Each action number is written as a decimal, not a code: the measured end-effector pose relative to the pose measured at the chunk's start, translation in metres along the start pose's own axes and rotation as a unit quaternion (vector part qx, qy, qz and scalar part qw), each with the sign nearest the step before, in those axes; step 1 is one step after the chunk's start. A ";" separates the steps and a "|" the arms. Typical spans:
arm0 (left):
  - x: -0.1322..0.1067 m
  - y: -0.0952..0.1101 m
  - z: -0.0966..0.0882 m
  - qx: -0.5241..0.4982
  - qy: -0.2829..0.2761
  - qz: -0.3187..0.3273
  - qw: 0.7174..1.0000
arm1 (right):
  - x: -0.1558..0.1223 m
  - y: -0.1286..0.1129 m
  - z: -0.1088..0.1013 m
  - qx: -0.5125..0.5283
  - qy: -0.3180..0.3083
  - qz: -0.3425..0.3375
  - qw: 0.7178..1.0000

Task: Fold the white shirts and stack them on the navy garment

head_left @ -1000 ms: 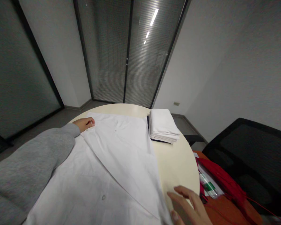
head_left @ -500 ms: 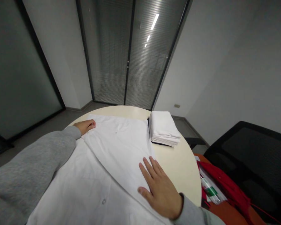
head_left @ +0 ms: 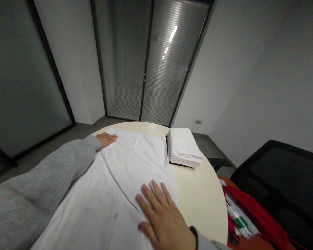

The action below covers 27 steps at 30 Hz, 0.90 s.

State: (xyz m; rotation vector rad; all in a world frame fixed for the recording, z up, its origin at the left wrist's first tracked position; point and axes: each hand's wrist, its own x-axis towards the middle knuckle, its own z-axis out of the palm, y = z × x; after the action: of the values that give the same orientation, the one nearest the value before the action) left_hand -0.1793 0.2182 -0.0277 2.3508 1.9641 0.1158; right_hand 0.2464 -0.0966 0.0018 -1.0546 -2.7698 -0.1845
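A white garment with snap buttons (head_left: 104, 198) is spread over the round table, one side folded across in a slanting edge. My left hand (head_left: 106, 139) rests at its far left corner, palm down with the fingers stretched out together. Lower on the cloth, near the slanting edge, my right hand (head_left: 161, 215) lies flat with its fingers spread. Neither hand grips the fabric. A stack of folded white cloth (head_left: 184, 146) sits at the table's far right, on something dark and flat.
The round cream table (head_left: 200, 194) shows its bare top along the right. Beside it stands a black mesh chair (head_left: 279, 184) with an orange seat, holding a red bag (head_left: 258, 208) and a clear plastic package (head_left: 238, 218). Glass doors (head_left: 143, 69) close off the back.
My left hand has slid a little right, its fingers now straighter. My right hand has moved left and nearer to me over the cloth. The view has shifted slightly.
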 end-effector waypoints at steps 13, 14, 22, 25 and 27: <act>-0.030 0.003 -0.016 0.009 -0.058 -0.052 0.997 | -0.010 -0.012 0.056 -0.090 0.256 -0.120 0.955; -0.032 0.005 -0.019 0.009 -0.054 -0.053 0.997 | -0.010 -0.012 0.057 -0.093 0.267 -0.120 0.952; 0.017 0.132 -0.029 -0.039 -0.040 0.148 0.987 | -0.015 -0.009 0.058 -0.126 0.168 -0.132 0.969; 0.045 0.205 -0.013 -0.056 -0.060 0.213 0.974 | -0.011 -0.009 0.062 -0.109 0.166 -0.131 0.971; 0.060 0.240 0.000 -0.059 -0.073 0.222 0.971 | -0.008 -0.008 0.067 -0.108 0.171 -0.134 0.970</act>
State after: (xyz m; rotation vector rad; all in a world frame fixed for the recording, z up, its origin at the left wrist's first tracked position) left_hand 0.0664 0.2343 -0.0018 2.5887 1.3034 0.0789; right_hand 0.2391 -0.0954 -0.0656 -0.6101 -2.5984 -0.6517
